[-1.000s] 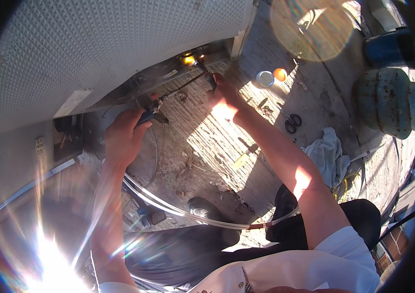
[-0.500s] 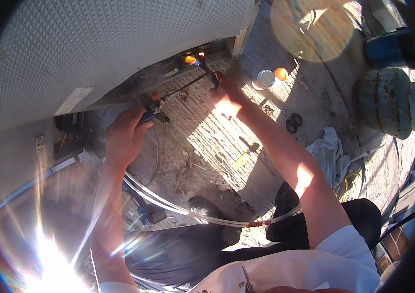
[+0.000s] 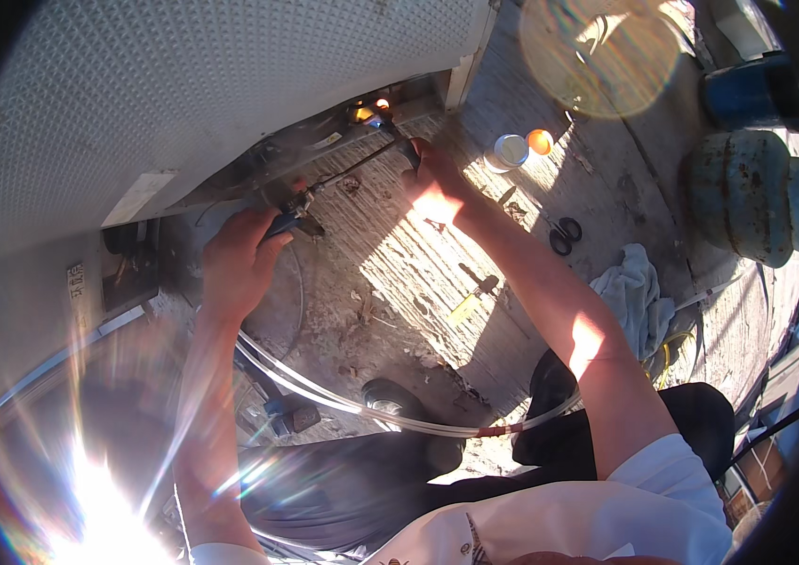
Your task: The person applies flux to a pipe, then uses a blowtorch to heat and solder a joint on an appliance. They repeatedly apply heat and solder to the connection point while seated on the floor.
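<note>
Fingers of my left hand (image 3: 241, 250) are wrapped round a blue-handled tool (image 3: 282, 222) with metal fittings at its front. A thin dark rod or tube (image 3: 357, 168) runs from that tool toward my right hand (image 3: 434, 179). My right hand is closed round the dark handle of a gas torch (image 3: 409, 151). Just beyond it, a blue and orange flame (image 3: 365, 115) burns in the low opening under a white textured metal panel (image 3: 258, 85). Pipes and fittings inside are dark and hard to make out. Whether the rod joins the torch, I cannot tell.
A round tin (image 3: 509, 152) and its orange lid (image 3: 540, 142) lie right of my hand. Scissors (image 3: 565, 235), a yellow-handled tool (image 3: 465, 306) and a grey rag (image 3: 635, 292) are on the floor. A rusty gas cylinder (image 3: 738, 198) stands far right. Pale tubing (image 3: 324, 400) curves before my feet.
Both hands stay almost in place, with only a tiny shift of the left. The flame's shape and brightness differ slightly.
</note>
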{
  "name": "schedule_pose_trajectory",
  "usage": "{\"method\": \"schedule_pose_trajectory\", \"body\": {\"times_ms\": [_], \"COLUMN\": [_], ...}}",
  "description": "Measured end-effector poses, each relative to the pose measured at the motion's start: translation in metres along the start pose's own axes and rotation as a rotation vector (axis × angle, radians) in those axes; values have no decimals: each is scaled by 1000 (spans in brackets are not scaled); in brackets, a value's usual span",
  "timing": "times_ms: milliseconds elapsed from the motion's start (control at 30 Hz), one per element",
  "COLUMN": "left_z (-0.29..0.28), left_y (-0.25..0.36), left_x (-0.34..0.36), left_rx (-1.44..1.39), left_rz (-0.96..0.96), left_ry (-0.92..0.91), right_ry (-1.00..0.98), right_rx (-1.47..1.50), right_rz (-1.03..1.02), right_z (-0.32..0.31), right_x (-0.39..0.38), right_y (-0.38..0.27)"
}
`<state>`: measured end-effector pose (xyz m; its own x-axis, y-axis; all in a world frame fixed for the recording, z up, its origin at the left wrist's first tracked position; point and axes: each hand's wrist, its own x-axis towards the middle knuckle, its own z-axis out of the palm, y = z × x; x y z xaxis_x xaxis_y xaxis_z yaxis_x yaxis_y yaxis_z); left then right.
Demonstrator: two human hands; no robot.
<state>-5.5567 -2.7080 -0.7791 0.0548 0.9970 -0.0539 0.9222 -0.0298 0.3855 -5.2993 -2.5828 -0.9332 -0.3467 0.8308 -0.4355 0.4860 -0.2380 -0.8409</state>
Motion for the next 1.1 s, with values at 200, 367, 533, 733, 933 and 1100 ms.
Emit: {"method": "schedule_pose_trajectory", "body": {"times_ms": [200, 367, 533, 733, 933, 1100], "left_z": [1, -2, -5, -6, -4, -1], "left_y": [-3, 1, 3, 8, -1, -1], "left_x": [1, 2, 3, 5, -4, -3], "left_rx": [60, 93, 90, 102, 53, -25], "left_rz": [131, 124, 125, 120, 31, 37], "left_ry": [59, 38, 30, 8, -35, -31], "right_ry": [-25, -14, -55, -17, -99, -86], "right_rx": [59, -45, 155, 0, -156, -124], "right_rz": [52, 17, 181, 61, -28, -69], "right_z": [1, -3, -6, -3, -14, -12], "right_x": [2, -1, 0, -2, 2, 1], "right_y": [-1, -7, -14, -5, -10, -5]}}
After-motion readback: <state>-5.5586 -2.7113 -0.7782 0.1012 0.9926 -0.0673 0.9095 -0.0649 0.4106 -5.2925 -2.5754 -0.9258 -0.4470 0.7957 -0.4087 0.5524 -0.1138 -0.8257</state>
